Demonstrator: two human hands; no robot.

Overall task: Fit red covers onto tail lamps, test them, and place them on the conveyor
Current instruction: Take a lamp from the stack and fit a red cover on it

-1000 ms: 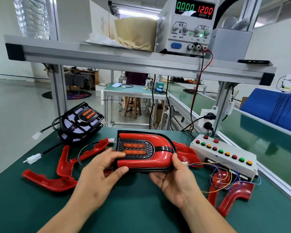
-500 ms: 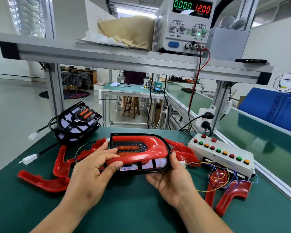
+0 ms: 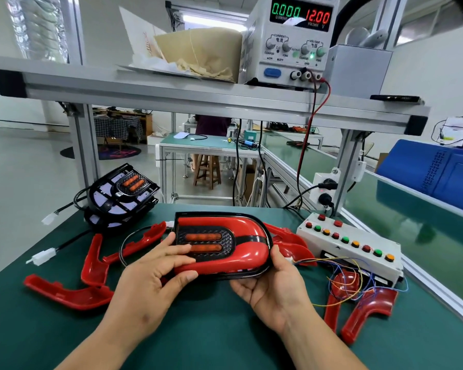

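Note:
A tail lamp (image 3: 241,244) with a red cover on it and two orange strips is held just above the green table (image 3: 211,329). My left hand (image 3: 150,284) grips its left end, fingers on top, thumb on the near edge. My right hand (image 3: 275,287) cups its right end from below, thumb against the rounded tip. Loose red covers lie at the left (image 3: 64,292), behind the lamp (image 3: 142,241) and at the right (image 3: 369,311). Uncovered black tail lamps (image 3: 123,193) are stacked at the back left.
A white test box (image 3: 358,249) with coloured buttons and loose wires sits at the right. White connectors (image 3: 42,256) on black cables lie at the left. A power supply (image 3: 292,41) reading 12.00 stands on the shelf above. The conveyor (image 3: 412,225) runs along the right.
The lamp was tipped toward me half a second ago, showing its lower edge. It now lies flatter again, with the red cover seated over it. Both hands kept their hold.

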